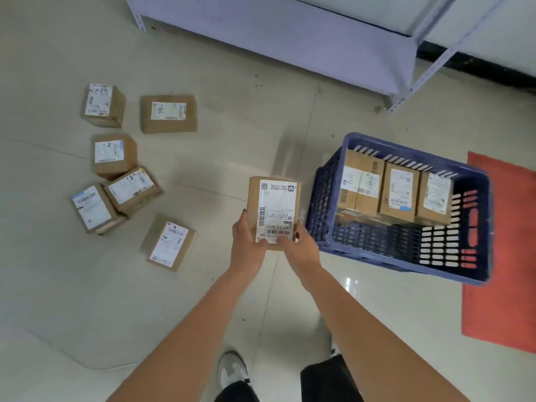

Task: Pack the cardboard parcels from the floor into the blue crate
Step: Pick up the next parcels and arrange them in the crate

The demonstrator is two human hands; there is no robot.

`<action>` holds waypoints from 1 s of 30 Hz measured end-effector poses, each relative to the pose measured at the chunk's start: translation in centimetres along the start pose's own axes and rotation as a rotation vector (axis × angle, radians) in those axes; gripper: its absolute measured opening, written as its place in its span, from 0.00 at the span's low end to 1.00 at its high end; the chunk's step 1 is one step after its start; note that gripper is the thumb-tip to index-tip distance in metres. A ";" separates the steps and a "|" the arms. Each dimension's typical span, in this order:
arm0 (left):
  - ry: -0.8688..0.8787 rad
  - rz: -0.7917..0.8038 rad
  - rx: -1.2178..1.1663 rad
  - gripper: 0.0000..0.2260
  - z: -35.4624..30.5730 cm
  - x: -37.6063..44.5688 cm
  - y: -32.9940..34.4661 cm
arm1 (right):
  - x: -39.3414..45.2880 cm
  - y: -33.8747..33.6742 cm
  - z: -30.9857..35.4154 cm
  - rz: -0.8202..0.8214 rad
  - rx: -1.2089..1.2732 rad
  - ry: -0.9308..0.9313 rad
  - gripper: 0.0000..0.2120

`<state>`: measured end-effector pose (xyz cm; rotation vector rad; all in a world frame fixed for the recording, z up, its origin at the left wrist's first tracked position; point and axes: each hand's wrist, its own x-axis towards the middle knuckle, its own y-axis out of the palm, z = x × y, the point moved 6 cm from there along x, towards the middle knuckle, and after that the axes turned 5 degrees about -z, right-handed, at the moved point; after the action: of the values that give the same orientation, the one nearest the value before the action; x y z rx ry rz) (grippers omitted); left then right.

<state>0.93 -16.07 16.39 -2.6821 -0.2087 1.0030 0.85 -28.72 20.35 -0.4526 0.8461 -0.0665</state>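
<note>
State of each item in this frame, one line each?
Blue plastic slatted crate: partly filled, near half bare.
Three cardboard parcels in crate: in a row.
Labelled cardboard parcel: held, off floor.
Left hand: grips parcel.
Right hand: grips parcel.
Six floor parcels: unpacked.

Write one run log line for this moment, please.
both hands: hold labelled parcel beside blue crate | crate: parcels inside | floor: six parcels left

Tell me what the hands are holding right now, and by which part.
Both hands, left and right, hold one brown cardboard parcel with a white shipping label by its near end, thumbs on the labelled top.
</note>
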 end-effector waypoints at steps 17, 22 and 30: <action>0.219 0.103 0.177 0.29 -13.2 -8.0 28.8 | 6.3 -32.2 -12.1 0.095 0.443 0.149 0.39; 0.301 0.150 0.316 0.26 -16.2 -7.4 36.6 | 10.1 -39.2 -15.2 0.094 0.418 0.250 0.26; 0.100 -0.066 0.012 0.29 -15.1 -5.3 40.3 | 13.9 -43.0 -19.8 -0.052 0.332 0.248 0.14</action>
<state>8.55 -58.70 18.51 -2.6873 -0.2685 0.8457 0.72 -77.93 16.85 -0.1540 1.0448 -0.3113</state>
